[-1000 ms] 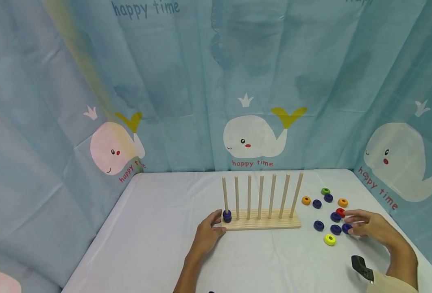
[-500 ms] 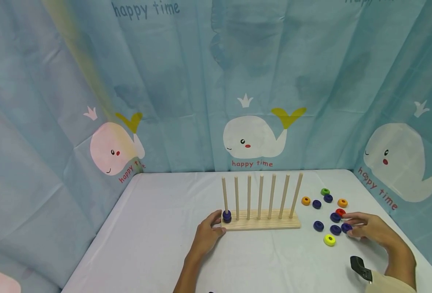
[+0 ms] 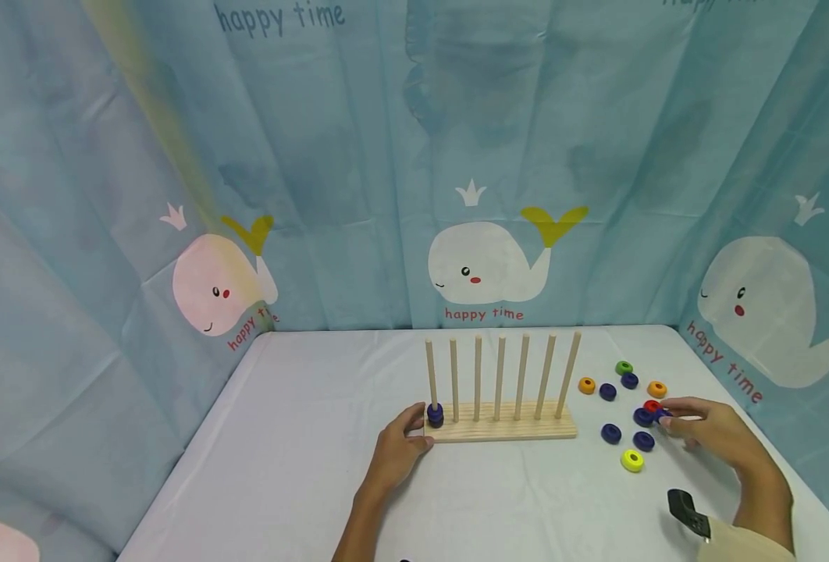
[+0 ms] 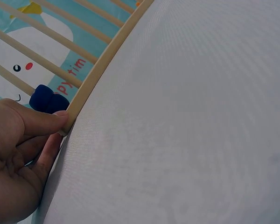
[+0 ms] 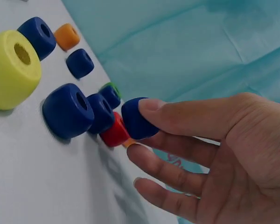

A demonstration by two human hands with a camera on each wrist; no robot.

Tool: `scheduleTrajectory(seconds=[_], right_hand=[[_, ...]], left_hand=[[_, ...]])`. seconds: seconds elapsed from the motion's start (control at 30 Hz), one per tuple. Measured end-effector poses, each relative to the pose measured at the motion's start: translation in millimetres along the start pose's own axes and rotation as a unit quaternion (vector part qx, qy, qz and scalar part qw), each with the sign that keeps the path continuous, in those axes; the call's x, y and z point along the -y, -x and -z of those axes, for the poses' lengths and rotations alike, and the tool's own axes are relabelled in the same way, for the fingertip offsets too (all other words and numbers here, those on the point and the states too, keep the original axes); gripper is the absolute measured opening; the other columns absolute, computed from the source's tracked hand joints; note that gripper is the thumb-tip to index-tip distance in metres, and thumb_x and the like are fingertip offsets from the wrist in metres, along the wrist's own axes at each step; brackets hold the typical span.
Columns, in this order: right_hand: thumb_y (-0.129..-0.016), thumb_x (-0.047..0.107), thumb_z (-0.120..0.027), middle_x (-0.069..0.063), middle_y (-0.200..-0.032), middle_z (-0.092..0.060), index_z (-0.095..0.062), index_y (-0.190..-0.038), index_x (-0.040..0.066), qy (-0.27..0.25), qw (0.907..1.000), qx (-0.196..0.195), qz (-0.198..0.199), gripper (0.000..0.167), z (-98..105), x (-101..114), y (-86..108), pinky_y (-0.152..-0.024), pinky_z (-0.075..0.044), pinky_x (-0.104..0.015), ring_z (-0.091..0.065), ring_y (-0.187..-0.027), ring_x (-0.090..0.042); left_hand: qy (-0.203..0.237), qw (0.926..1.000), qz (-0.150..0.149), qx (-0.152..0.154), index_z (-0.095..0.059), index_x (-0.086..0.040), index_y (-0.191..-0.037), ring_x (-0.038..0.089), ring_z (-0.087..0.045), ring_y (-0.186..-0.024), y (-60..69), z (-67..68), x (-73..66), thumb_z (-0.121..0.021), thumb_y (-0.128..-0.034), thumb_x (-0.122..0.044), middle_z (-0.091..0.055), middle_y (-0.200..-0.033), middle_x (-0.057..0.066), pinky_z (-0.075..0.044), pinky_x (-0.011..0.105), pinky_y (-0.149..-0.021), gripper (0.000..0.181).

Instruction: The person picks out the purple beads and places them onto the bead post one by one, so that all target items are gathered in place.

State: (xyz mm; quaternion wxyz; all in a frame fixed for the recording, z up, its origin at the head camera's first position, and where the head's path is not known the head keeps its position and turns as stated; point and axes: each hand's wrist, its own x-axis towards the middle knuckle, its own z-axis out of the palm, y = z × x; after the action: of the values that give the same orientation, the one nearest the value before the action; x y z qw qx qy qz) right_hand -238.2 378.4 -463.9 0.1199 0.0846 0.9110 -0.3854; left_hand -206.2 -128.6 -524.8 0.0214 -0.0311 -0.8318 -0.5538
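A wooden rack (image 3: 506, 428) with a row of upright pegs stands on the table. Its leftmost peg carries two stacked dark blue beads (image 3: 435, 415), which also show in the left wrist view as blue beads (image 4: 47, 99). My left hand (image 3: 396, 449) grips the left end of the rack's base, thumb in front and fingers behind. Over on the right, my right hand (image 3: 713, 433) pinches a blue bead (image 5: 136, 119) between thumb and fingers, lifted off the cloth. Just past it lie a red bead (image 5: 114, 132) and another blue bead (image 5: 100, 113).
Several loose beads lie right of the rack, among them a yellow bead (image 3: 632, 460), orange beads (image 3: 586, 385) and a green bead (image 3: 624, 367). White cloth (image 3: 302, 437) covers the table. A blue curtain (image 3: 358, 195) with whale prints hangs behind and at the sides.
My right hand has taken up the blue bead from the cloth and raised it slightly, toward the red bead. The left hand and the rack stay where they were.
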Motion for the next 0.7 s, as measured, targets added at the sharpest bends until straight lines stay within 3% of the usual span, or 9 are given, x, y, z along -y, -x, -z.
scheduleTrajectory(seconds=[0.1,0.33,0.5,0.7], right_hand=[[-0.085,0.051,-0.069,-0.035,-0.142,-0.037,-0.047,-0.140,-0.002,0.002,0.9996,-0.022,0.019,0.079,1,6,1.4,-0.080,-0.047,-0.057,-0.054,-0.107,-0.044],[-0.090,0.042,-0.066,-0.030,-0.136,-0.049,-0.048,-0.140,-0.002,-0.023,0.9973,-0.050,0.049,0.068,-8,20,0.7,-0.089,-0.041,-0.066,-0.046,-0.120,-0.051],[-0.093,0.043,-0.061,-0.026,-0.130,-0.056,-0.049,-0.140,0.002,-0.027,0.9958,-0.064,0.059,0.064,-15,32,1.5,-0.088,-0.035,-0.073,-0.050,-0.118,-0.047],[-0.094,0.050,-0.058,-0.031,-0.134,-0.051,-0.047,-0.143,0.005,-0.033,0.9917,-0.090,0.085,0.068,-21,49,5.7,-0.087,-0.030,-0.077,-0.047,-0.121,-0.050]], left_hand=[[0.002,1.0000,0.006,0.001,-0.048,-0.014,-0.144,0.022,-0.062,-0.109,-0.2,0.2,-0.5,-0.069,-0.0862,-0.010,-0.059,-0.130,0.009,-0.048,0.041,-0.093,0.062],[-0.008,0.9999,0.007,-0.003,-0.049,-0.015,-0.143,0.022,-0.061,-0.110,-0.5,-0.7,-0.8,-0.069,-0.0862,-0.010,-0.059,-0.130,0.009,-0.048,0.043,-0.094,0.060],[-0.004,1.0000,0.006,0.000,-0.048,-0.015,-0.144,0.022,-0.061,-0.111,-0.1,-0.5,-0.5,-0.069,-0.0867,-0.010,-0.058,-0.131,0.009,-0.049,0.040,-0.093,0.061],[-0.003,1.0000,0.005,-0.001,-0.048,-0.015,-0.143,0.022,-0.059,-0.114,-1.4,-1.1,1.2,-0.070,-0.0865,-0.011,-0.058,-0.133,0.007,-0.047,0.042,-0.095,0.061]])
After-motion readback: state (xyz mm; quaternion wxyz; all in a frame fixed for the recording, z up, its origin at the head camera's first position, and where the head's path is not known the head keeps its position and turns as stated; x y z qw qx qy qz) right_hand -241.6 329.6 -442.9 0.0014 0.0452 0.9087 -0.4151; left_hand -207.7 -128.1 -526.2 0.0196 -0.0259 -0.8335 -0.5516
